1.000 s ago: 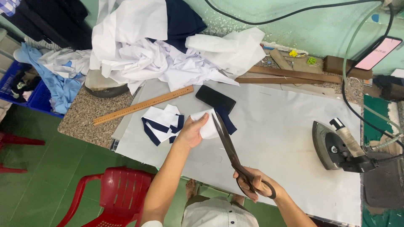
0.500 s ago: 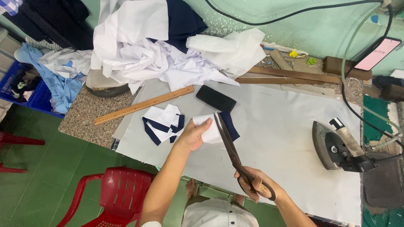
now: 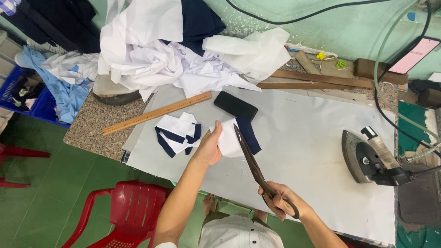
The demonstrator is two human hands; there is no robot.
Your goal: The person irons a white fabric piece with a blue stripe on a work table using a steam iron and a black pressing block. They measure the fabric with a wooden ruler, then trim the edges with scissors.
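A speckled stone surface (image 3: 87, 124) stood against a pale green wall (image 3: 349, 27), most of it covered by a white cloth sheet (image 3: 312, 138) that ran from the near edge almost to the far one. A heap of white and navy fabric (image 3: 174, 50) filled the far left corner. An iron (image 3: 372, 160) rested on its side near the right edge, its cord running up the wall. A wooden ruler (image 3: 156, 113) lay slanted along the left part of the surface, with long wooden strips (image 3: 317, 81) at the far edge. A red plastic chair (image 3: 124, 211) stood on the green floor (image 3: 41, 193) below the near edge.

The scissors (image 3: 251, 160), long and dark, had their long axis running from the near edge toward the middle of the surface, tips pointing away from the person and slightly left, blades nearly together against the fabric piece. The right hand (image 3: 280, 204) was closed through the handles at the near edge. A black phone (image 3: 235, 105) lay just beyond the tips. A small stack of white and navy cut pieces (image 3: 177, 134) sat left of the hands. The left hand (image 3: 209, 147) pinched the white and navy fabric piece (image 3: 234, 140), holding it up just above the sheet, left of the blades.
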